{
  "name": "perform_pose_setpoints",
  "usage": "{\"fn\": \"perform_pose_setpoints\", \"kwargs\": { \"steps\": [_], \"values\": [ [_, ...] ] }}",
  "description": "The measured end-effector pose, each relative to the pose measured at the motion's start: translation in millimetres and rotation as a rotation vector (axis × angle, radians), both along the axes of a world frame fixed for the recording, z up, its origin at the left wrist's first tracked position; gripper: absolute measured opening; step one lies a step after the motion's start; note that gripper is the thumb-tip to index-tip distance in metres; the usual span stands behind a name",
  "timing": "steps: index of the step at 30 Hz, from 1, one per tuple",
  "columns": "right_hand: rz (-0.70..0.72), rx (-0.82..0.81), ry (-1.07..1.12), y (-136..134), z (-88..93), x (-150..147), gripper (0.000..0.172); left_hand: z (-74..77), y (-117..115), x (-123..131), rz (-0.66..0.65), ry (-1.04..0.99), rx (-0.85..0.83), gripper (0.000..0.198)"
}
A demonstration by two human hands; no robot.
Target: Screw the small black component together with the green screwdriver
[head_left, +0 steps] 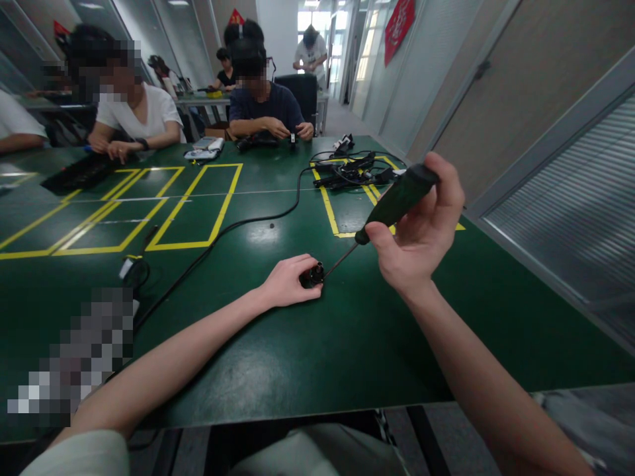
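Observation:
My left hand (288,283) rests on the green table (307,350) and pinches a small black part (312,275) against its surface. My right hand (421,231) is raised above the table and grips the dark green handle of a screwdriver (397,198). The screwdriver's thin metal shaft slants down to the left and its tip meets the black part. Most of the part is hidden by my left fingers.
A black cable (233,228) runs across the table from a heap of black cables and parts (354,173) at the far right. Yellow tape rectangles (196,205) mark the tabletop. Other people sit working at the far side. The near table edge is close to my body.

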State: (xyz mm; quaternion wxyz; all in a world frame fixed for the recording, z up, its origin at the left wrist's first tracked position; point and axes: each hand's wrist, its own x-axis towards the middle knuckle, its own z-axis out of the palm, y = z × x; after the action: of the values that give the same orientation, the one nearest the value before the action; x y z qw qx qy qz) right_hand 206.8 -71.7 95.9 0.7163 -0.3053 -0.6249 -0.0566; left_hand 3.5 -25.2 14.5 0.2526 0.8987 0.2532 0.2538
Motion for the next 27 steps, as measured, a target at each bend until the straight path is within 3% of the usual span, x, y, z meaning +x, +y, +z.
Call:
{"fn": "perform_pose_setpoints", "kwargs": {
  "steps": [5,9,11,14,18,20,23,25,27],
  "values": [
    [0.072,-0.008,0.009,-4,4.4,-4,0.073,1.2,0,0,0.000,0.004,0.007,0.014],
    [0.187,0.028,0.031,-6,8.8,-5,0.051,2.4,-1,0,0.003,0.020,-0.001,0.014],
    [0.131,0.036,0.043,-5,9.1,-3,0.049,2.6,-1,-1,-0.002,0.028,-0.008,0.014],
    [0.008,0.082,0.055,-3,8.5,-2,0.062,2.0,-1,-1,-0.009,0.026,-0.014,0.016],
    [0.063,0.050,0.023,-4,10.9,-4,0.072,1.3,0,-2,-0.009,0.035,-0.008,0.017],
    [0.126,0.054,0.006,-5,13.2,-4,0.068,1.6,0,-2,-0.010,0.037,-0.015,0.020],
    [0.200,0.062,0.021,-6,15.0,-3,0.048,1.9,1,-2,-0.007,0.036,-0.025,0.024],
    [0.156,0.056,0.059,-6,14.6,-1,0.042,1.6,2,-2,-0.011,0.033,-0.030,0.025],
    [0.057,0.066,0.078,-6,13.3,1,0.049,0.8,2,-2,-0.018,0.025,-0.036,0.025]
  ]
}}
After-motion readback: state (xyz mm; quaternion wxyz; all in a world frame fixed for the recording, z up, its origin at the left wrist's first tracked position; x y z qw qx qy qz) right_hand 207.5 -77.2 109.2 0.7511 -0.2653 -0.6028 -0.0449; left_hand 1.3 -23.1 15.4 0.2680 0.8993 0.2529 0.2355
